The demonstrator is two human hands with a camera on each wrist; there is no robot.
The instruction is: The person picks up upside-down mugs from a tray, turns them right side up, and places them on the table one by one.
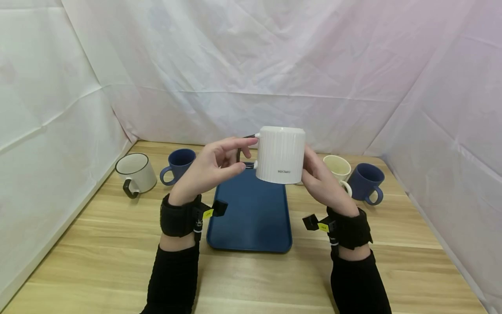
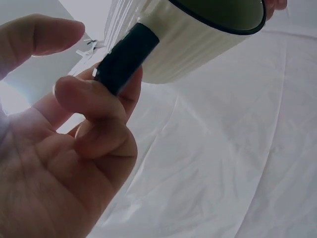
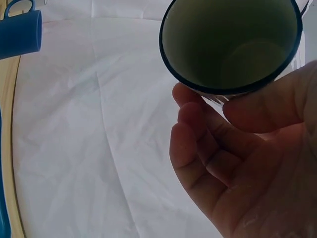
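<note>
One white ribbed mug point(image 1: 280, 155), upside down, dark handle, dark-rimmed

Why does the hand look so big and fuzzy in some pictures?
Left wrist view: the left hand sits very close to the lens, so it looks huge and soft, with bright glare behind. Right wrist view: the right hand is dark and blurred under the white mug. Head view: evenly lit, sharp.
</note>
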